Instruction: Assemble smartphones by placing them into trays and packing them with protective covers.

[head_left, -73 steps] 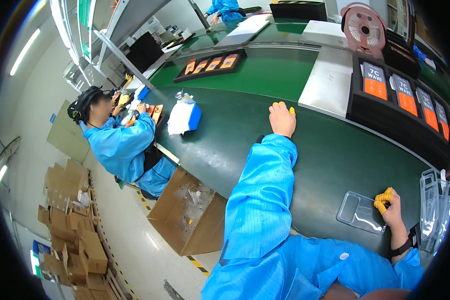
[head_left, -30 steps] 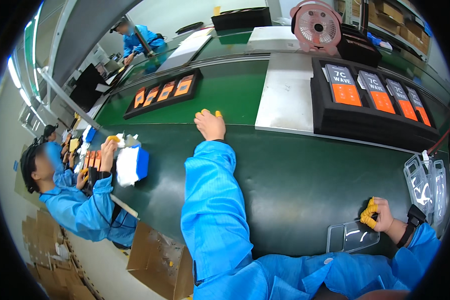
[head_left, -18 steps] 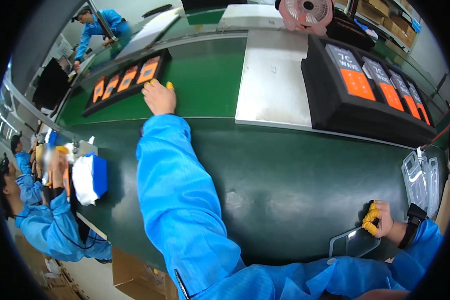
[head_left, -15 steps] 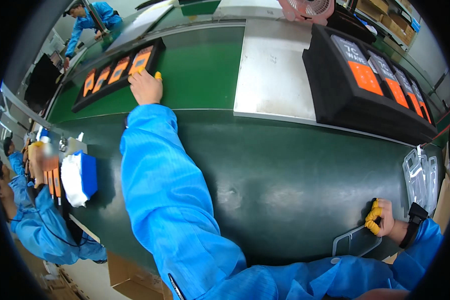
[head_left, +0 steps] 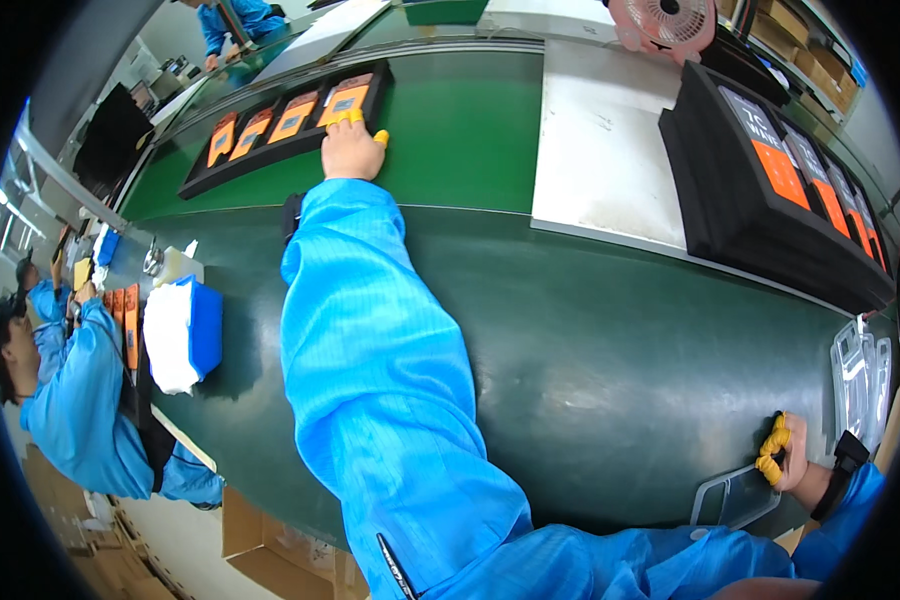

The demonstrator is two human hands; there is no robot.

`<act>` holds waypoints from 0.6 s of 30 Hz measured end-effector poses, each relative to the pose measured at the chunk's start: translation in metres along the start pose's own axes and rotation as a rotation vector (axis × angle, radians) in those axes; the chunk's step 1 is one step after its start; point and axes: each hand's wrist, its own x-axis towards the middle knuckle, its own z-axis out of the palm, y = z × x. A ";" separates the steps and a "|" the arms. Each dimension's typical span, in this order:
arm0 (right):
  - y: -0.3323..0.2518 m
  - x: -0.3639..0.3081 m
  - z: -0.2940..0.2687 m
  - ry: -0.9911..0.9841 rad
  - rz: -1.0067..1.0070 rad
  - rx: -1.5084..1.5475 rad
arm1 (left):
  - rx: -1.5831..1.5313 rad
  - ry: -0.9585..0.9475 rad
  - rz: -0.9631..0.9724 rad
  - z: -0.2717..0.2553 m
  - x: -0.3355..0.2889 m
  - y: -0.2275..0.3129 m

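Note:
My left hand (head_left: 354,152) stretches forward with yellow covers on its fingertips. Its fingers lie extended at the near edge of a black tray (head_left: 260,160), by the lower end of the rightmost orange piece (head_left: 348,98), and its thumb stands apart. Several flat orange pieces with dark ends lie in a row in that tray. At the lower right, my right hand (head_left: 788,455), also with yellow-covered fingers, is closed on the corner of a clear plastic case (head_left: 738,497). The case is tilted above the near edge of the green table, and my sleeve covers part of it.
A black tray (head_left: 705,190) of grey and orange packages sits partly on a white board (head_left: 600,140). Clear cases (head_left: 855,380) stand at the right edge. A blue box (head_left: 206,328) with white tissue is left, near a seated co-worker (head_left: 85,400). A pink fan (head_left: 665,25) stands behind.
The whole view has shifted, so the scene appears farther right. My left hand remains at the tray's near edge, and my right hand still holds the clear case.

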 end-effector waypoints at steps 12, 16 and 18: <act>0.014 -0.009 0.007 -0.015 -0.029 0.045 | -0.236 0.257 -0.140 -0.063 -0.050 0.028; -0.011 0.014 0.001 0.108 -0.165 -0.026 | -0.525 0.509 -0.088 -0.103 -0.083 0.023; -0.012 0.018 0.003 0.077 -0.152 0.031 | -0.612 0.574 -0.070 -0.132 -0.113 0.034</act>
